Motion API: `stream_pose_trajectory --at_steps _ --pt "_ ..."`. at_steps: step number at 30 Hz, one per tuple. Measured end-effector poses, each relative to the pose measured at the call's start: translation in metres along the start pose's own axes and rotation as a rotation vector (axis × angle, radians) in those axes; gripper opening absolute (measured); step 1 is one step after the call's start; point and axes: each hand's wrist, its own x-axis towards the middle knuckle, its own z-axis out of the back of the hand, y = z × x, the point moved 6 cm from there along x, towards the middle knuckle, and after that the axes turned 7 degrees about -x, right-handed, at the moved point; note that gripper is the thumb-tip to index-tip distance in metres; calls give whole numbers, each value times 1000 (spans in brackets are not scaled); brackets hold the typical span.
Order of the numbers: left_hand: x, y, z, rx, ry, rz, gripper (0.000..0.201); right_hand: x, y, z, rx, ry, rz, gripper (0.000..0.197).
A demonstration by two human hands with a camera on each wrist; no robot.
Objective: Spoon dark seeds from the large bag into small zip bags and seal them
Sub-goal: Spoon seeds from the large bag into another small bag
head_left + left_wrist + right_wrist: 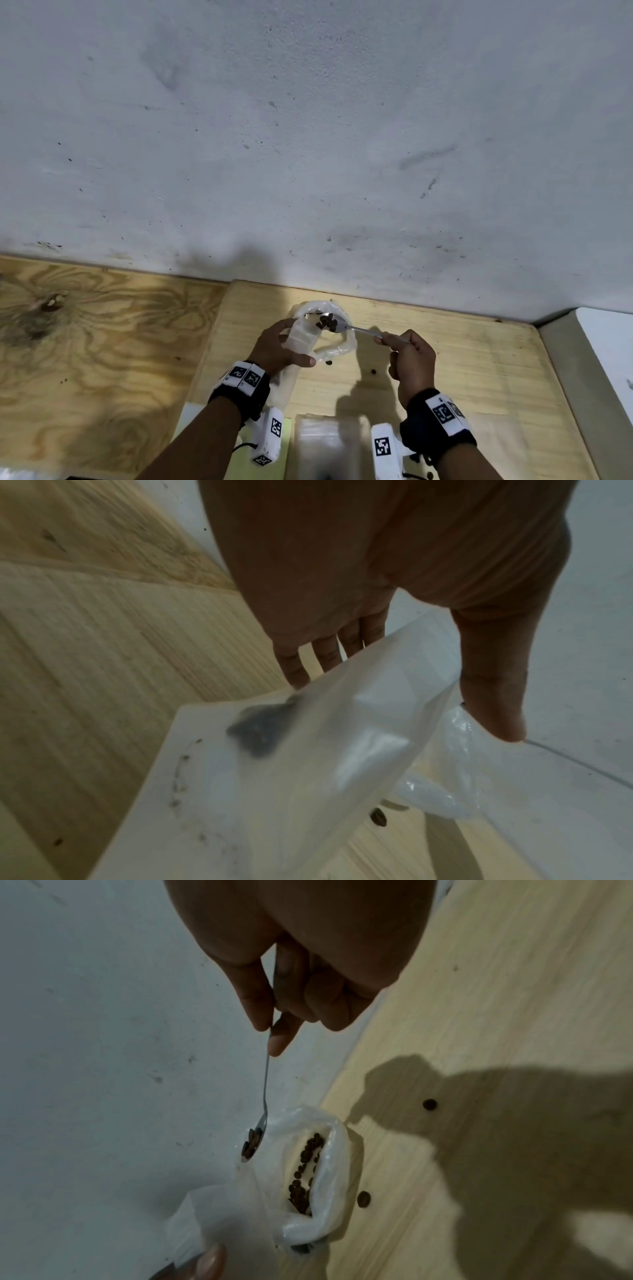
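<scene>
My left hand (281, 346) grips a small clear zip bag (301, 337) between thumb and fingers, its mouth held up. A clump of dark seeds (262, 733) shows through the small bag's (325, 750) film. My right hand (409, 356) pinches the handle of a metal spoon (359, 329), whose bowl carries dark seeds (328, 323) just above the small bag's mouth. Behind it the large clear bag (346, 342) lies on the wooden board with its rim rolled down. More seeds (304, 1172) lie inside the large bag (329, 1177). The spoon (263, 1096) hangs over the large bag's edge.
A white wall (308, 137) rises right behind the board (462, 370). Two loose seeds (372, 371) lie on the wood near the large bag. A stack of clear zip bags (325, 442) sits at the near edge between my wrists. A white ledge (603, 359) borders the right side.
</scene>
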Motion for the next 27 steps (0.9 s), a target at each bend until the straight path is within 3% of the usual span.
stream_pose_trajectory --at_steps 5,9,15,19,22,27 --pt "-6 -4 -5 28 -9 -27 113 -5 19 -14 -117 80 159 34" --pt "-8 -7 -6 35 -28 -31 112 -17 43 -38 -343 152 425 40" --pt "-8 -9 -5 40 -30 -14 111 -30 71 -62 -635 277 713 28" --pt "-8 -8 -3 13 -34 -11 110 -14 71 -39 -373 55 577 26" --pt "-11 -10 0 -6 -37 -40 95 -7 51 -23 -396 -105 480 27" --pt "-21 -14 5 -34 -82 -139 96 11 -12 -28 -440 -26 186 36"
